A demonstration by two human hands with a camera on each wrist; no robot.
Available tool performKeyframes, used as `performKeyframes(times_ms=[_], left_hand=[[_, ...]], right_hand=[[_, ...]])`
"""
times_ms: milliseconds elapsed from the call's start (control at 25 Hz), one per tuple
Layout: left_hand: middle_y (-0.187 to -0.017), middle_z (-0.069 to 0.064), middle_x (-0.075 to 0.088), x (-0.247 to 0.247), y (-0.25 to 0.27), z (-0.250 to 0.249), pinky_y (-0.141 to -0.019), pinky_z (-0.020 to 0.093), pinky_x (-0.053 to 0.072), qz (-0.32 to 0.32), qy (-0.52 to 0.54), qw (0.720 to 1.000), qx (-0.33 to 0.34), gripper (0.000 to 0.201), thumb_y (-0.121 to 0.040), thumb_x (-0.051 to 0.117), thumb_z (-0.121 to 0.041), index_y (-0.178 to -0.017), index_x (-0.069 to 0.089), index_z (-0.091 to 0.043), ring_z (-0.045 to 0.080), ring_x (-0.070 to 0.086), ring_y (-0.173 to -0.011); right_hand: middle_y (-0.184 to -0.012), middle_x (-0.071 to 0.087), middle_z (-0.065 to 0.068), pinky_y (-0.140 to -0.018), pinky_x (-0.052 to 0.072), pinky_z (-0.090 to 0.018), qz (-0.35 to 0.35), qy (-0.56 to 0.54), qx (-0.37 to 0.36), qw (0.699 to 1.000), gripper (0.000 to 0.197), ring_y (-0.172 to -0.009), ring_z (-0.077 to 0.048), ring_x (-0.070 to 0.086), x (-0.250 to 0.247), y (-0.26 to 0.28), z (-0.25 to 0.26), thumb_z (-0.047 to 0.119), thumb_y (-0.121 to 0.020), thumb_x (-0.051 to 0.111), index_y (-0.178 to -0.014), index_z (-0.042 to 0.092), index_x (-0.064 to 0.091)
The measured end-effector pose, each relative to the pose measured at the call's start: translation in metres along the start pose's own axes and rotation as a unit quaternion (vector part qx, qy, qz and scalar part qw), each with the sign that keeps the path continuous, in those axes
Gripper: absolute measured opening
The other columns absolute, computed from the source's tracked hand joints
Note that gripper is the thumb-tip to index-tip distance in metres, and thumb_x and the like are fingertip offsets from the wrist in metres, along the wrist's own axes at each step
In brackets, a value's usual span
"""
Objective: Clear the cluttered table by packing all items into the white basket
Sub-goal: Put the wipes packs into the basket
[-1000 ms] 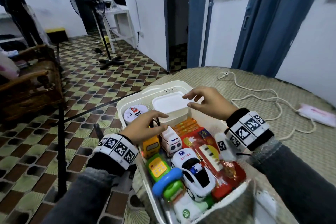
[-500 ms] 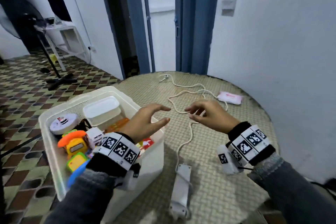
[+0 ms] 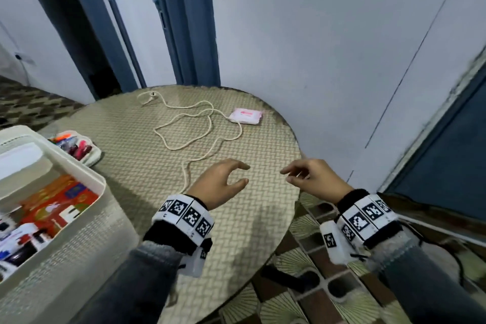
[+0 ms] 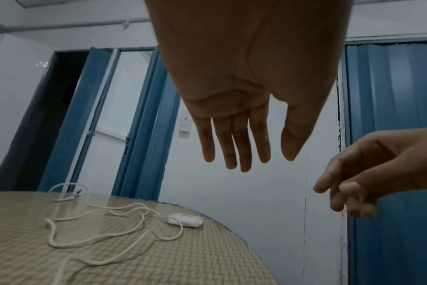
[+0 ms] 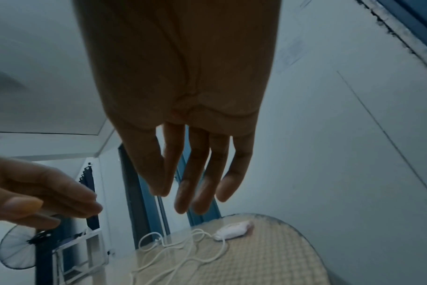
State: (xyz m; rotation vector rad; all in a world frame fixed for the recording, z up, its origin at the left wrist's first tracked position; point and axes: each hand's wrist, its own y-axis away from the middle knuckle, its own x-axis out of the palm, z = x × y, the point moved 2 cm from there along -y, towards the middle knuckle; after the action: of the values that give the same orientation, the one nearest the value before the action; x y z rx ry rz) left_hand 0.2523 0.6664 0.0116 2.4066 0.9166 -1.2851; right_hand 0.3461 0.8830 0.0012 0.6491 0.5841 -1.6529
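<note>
The white basket (image 3: 79,208) stands at the table's left edge, packed with toys and a red packet. A white cord (image 3: 200,126) lies looped across the round woven table (image 3: 263,218), near a pink-and-white packet (image 3: 246,116) at the far edge. A small pouch with coloured pens (image 3: 76,146) lies just behind the basket. My left hand (image 3: 236,173) hovers open above the table near the cord's near end, holding nothing. My right hand (image 3: 292,175) hovers open at the table's right edge, empty. The cord (image 4: 105,231) and packet (image 4: 185,219) show in both wrist views.
A white wall rises right behind the table, with blue door frames (image 3: 184,21) beyond the far edge. The patterned tile floor (image 3: 315,284) shows past the table's right rim. A standing fan (image 5: 17,248) appears far off in the right wrist view.
My view and both hands have swung right, away from the basket and out over the bare table. The hands stayed empty and now hover near the cord's end.
</note>
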Motion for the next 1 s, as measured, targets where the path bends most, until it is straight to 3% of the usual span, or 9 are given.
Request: performKeyframes(times_ms=[80, 200, 400, 680, 800, 880, 920, 1000], left_hand=[[-0.134, -0.005, 0.053, 0.013, -0.020, 0.002, -0.101, 0.022, 0.033, 0.017, -0.004, 1.000, -0.003, 0.036, -0.095, 0.055, -0.033, -0.128, 0.054, -0.020, 0.010, 0.045, -0.126], [-0.136, -0.006, 0.051, 0.027, -0.055, 0.016, -0.100, 0.022, 0.033, 0.047, -0.035, 0.998, -0.005, 0.039, -0.095, 0.053, -0.036, -0.131, 0.052, -0.020, 0.010, 0.044, -0.126], [-0.140, -0.004, 0.047, 0.045, -0.118, 0.064, -0.104, 0.024, 0.032, 0.055, -0.037, 0.996, -0.055, 0.043, -0.096, 0.052, -0.037, -0.134, 0.048, -0.020, 0.012, 0.042, -0.129], [-0.149, -0.001, 0.039, 0.087, -0.196, 0.129, -0.107, 0.025, 0.028, 0.114, -0.020, 0.985, -0.126, 0.049, -0.096, 0.052, -0.037, -0.140, 0.041, -0.021, 0.016, 0.035, -0.136], [-0.159, 0.000, 0.013, 0.098, -0.227, 0.156, -0.116, 0.032, 0.012, 0.149, -0.027, 0.975, -0.162, 0.074, -0.090, 0.059, -0.044, -0.150, 0.022, -0.024, 0.019, 0.007, -0.147], [-0.158, -0.004, -0.007, 0.108, -0.243, 0.174, -0.118, 0.039, 0.000, 0.191, -0.068, 0.958, -0.201, 0.098, -0.081, 0.059, -0.062, -0.152, 0.002, -0.025, 0.022, -0.011, -0.147], [-0.157, -0.002, -0.015, 0.114, -0.244, 0.180, -0.118, 0.043, -0.005, 0.205, -0.085, 0.950, -0.221, 0.114, -0.070, 0.054, -0.078, -0.151, -0.007, -0.025, 0.024, -0.018, -0.145], [-0.149, 0.001, -0.035, 0.129, -0.247, 0.191, -0.114, 0.047, -0.015, 0.217, -0.096, 0.940, -0.245, 0.151, -0.029, 0.027, -0.105, -0.146, -0.024, -0.024, 0.028, -0.033, -0.139]], right_hand=[[-0.097, 0.070, -0.006, -0.069, 0.046, -0.014, 0.005, 0.001, 0.026, 1.000, 0.014, -0.080, -0.016, 0.063, -0.005, -0.005, -0.025, 0.008, -0.088, 0.065, -0.100, 0.008, 0.072], [-0.100, 0.070, -0.003, -0.066, 0.043, -0.006, 0.012, 0.007, 0.049, 0.999, 0.015, -0.074, -0.001, 0.057, -0.009, -0.029, -0.054, 0.008, -0.088, 0.066, -0.101, 0.006, 0.072], [-0.104, 0.070, -0.005, -0.081, 0.050, -0.023, 0.046, -0.013, 0.073, 0.996, 0.014, -0.093, -0.018, 0.064, -0.003, -0.093, -0.089, 0.009, -0.089, 0.064, -0.100, 0.007, 0.072], [-0.103, 0.070, -0.002, -0.080, 0.049, -0.018, 0.106, -0.025, 0.120, 0.987, 0.013, -0.093, -0.012, 0.063, 0.032, -0.168, -0.136, 0.011, -0.090, 0.062, -0.098, 0.012, 0.073], [-0.106, 0.069, -0.002, -0.089, 0.051, -0.025, 0.150, -0.046, 0.157, 0.975, 0.011, -0.099, -0.012, 0.063, 0.052, -0.184, -0.164, 0.012, -0.091, 0.062, -0.094, 0.016, 0.071], [-0.103, 0.068, 0.001, -0.089, 0.051, -0.022, 0.165, -0.051, 0.170, 0.970, 0.014, -0.100, -0.010, 0.062, 0.063, -0.197, -0.181, 0.008, -0.091, 0.060, -0.097, 0.014, 0.071], [-0.102, 0.066, 0.001, -0.089, 0.050, -0.019, 0.169, -0.061, 0.175, 0.968, 0.016, -0.101, -0.011, 0.062, 0.066, -0.202, -0.185, 0.005, -0.091, 0.058, -0.099, 0.010, 0.071], [-0.107, 0.065, -0.007, -0.083, 0.047, -0.010, 0.160, -0.073, 0.177, 0.968, 0.020, -0.106, -0.017, 0.061, 0.070, -0.222, -0.196, 0.001, -0.092, 0.054, -0.107, 0.003, 0.068]])
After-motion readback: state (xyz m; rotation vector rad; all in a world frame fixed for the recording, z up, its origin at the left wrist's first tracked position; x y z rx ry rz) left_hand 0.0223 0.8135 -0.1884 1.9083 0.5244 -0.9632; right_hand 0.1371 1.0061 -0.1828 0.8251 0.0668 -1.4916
